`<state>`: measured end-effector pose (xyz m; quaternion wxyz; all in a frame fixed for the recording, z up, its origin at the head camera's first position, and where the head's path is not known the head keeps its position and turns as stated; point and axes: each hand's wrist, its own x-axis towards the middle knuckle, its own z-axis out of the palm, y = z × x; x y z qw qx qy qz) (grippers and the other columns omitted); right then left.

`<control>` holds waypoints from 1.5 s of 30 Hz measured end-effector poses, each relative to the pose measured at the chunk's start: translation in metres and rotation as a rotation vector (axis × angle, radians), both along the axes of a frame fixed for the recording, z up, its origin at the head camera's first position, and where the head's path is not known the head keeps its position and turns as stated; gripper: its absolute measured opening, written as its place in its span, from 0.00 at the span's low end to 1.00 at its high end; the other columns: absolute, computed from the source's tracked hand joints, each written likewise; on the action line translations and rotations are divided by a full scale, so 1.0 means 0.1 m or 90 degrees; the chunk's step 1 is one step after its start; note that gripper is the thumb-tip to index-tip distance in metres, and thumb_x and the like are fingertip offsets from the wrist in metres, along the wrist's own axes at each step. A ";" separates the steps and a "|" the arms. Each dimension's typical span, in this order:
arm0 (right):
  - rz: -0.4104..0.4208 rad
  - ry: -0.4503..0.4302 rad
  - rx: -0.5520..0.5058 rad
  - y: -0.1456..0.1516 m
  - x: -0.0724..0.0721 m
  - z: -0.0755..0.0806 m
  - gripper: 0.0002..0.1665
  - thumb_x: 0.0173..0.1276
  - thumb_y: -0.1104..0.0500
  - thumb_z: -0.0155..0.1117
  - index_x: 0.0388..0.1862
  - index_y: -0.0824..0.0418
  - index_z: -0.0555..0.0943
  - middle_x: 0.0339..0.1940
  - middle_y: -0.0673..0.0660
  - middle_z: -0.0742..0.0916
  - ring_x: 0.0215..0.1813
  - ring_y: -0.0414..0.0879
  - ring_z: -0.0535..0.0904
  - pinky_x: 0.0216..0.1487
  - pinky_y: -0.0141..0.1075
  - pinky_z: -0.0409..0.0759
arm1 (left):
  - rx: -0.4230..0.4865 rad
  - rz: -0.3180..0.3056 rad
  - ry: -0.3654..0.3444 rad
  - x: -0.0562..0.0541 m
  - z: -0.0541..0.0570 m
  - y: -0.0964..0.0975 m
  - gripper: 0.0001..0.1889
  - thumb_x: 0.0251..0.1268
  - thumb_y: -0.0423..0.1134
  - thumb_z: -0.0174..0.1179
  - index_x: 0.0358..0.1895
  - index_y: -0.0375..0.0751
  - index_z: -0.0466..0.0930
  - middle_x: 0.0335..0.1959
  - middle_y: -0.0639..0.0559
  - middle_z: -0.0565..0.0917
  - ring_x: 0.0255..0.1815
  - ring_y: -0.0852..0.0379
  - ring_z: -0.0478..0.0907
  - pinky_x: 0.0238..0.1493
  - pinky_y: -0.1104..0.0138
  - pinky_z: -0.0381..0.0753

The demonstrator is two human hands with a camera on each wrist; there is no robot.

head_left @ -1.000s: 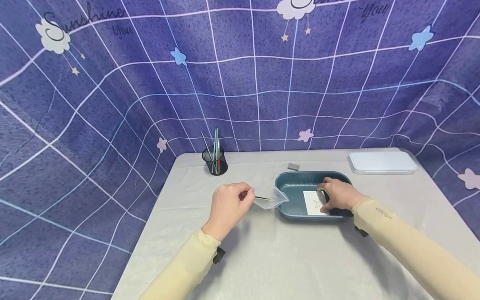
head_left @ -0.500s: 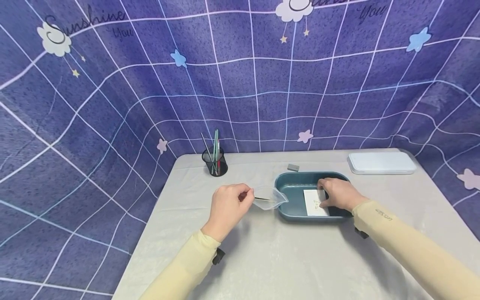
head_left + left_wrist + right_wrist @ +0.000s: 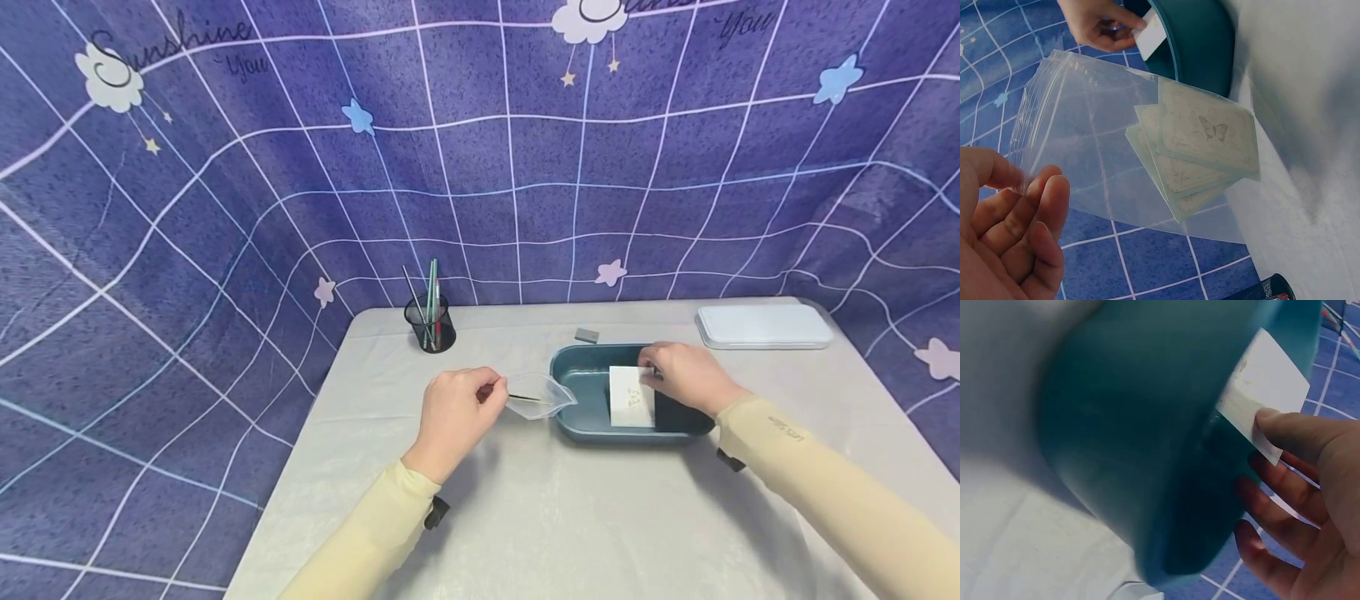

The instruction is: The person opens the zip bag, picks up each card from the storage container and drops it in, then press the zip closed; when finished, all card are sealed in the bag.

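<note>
My left hand (image 3: 459, 417) pinches the zip edge of a clear zip bag (image 3: 1110, 119) between thumb and fingers. Several cards (image 3: 1210, 134) lie fanned inside it, the top one printed with a butterfly. In the head view the bag hangs just left of a teal tray (image 3: 592, 435). My right hand (image 3: 692, 377) pinches a white card (image 3: 632, 398) with a faint print by its edge, thumb on one face and fingers behind. The right wrist view shows that card (image 3: 1266, 387) tilted within the tray's opening.
A black mesh pen cup (image 3: 433, 329) with pencils stands at the back left. Behind the tray lies a small grey block (image 3: 587, 335). A pale flat case (image 3: 765, 325) rests at the back right. A patterned purple curtain (image 3: 480, 167) hangs behind the table.
The right hand has taken hold of the white card and raised it, tilted, from the tray's floor. My left hand and the bag have stayed about where they were.
</note>
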<state>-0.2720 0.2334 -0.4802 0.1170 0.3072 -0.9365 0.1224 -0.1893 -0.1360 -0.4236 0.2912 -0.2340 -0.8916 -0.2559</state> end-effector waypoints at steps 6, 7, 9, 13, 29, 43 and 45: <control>-0.005 -0.025 -0.008 0.00 0.07 0.17 0.09 0.60 0.63 0.78 0.31 0.54 0.84 0.28 0.46 0.85 0.29 0.45 0.80 0.36 0.49 0.81 | 0.003 -0.002 0.002 0.01 0.01 0.00 0.08 0.61 0.36 0.64 0.26 0.51 0.88 0.19 0.66 0.82 0.19 0.66 0.77 0.25 0.65 0.74; -0.006 -0.031 -0.005 0.00 0.08 0.19 0.09 0.60 0.63 0.78 0.31 0.53 0.84 0.27 0.45 0.84 0.29 0.44 0.79 0.35 0.48 0.80 | 0.004 -0.002 0.002 0.01 0.01 0.00 0.08 0.61 0.36 0.64 0.26 0.51 0.88 0.19 0.66 0.82 0.19 0.66 0.77 0.25 0.65 0.74; -0.001 -0.041 -0.001 0.00 0.10 0.22 0.09 0.60 0.63 0.77 0.30 0.53 0.83 0.26 0.44 0.84 0.28 0.42 0.78 0.33 0.47 0.80 | 0.003 -0.001 0.001 0.01 0.02 0.00 0.08 0.61 0.36 0.64 0.26 0.51 0.89 0.19 0.66 0.82 0.19 0.67 0.77 0.25 0.65 0.74; 0.013 -0.066 0.002 -0.02 0.14 0.27 0.10 0.60 0.63 0.77 0.28 0.51 0.83 0.24 0.42 0.81 0.26 0.39 0.74 0.31 0.45 0.77 | 0.002 -0.001 0.001 0.01 0.01 0.00 0.08 0.61 0.36 0.64 0.26 0.51 0.89 0.19 0.66 0.82 0.19 0.66 0.77 0.25 0.65 0.74; 0.067 0.112 -0.115 -0.35 0.44 0.61 0.05 0.62 0.60 0.70 0.34 0.51 0.82 0.32 0.43 0.83 0.33 0.42 0.79 0.36 0.45 0.81 | 0.002 0.000 -0.002 0.01 0.02 0.00 0.08 0.61 0.36 0.64 0.26 0.51 0.89 0.20 0.65 0.83 0.20 0.66 0.78 0.25 0.65 0.74; 0.208 0.278 -0.249 -0.69 0.82 1.12 0.05 0.67 0.57 0.60 0.36 0.55 0.82 0.37 0.46 0.85 0.41 0.44 0.82 0.44 0.43 0.81 | 0.001 -0.002 -0.005 0.00 0.02 0.02 0.08 0.62 0.37 0.63 0.26 0.51 0.89 0.20 0.65 0.83 0.20 0.65 0.78 0.25 0.64 0.74; 0.233 0.296 -0.258 -0.74 0.87 1.17 0.05 0.67 0.58 0.59 0.36 0.56 0.82 0.37 0.47 0.85 0.40 0.44 0.82 0.44 0.42 0.80 | 0.001 -0.004 0.000 0.00 0.03 0.03 0.08 0.62 0.37 0.63 0.26 0.51 0.89 0.19 0.65 0.83 0.20 0.66 0.77 0.25 0.64 0.74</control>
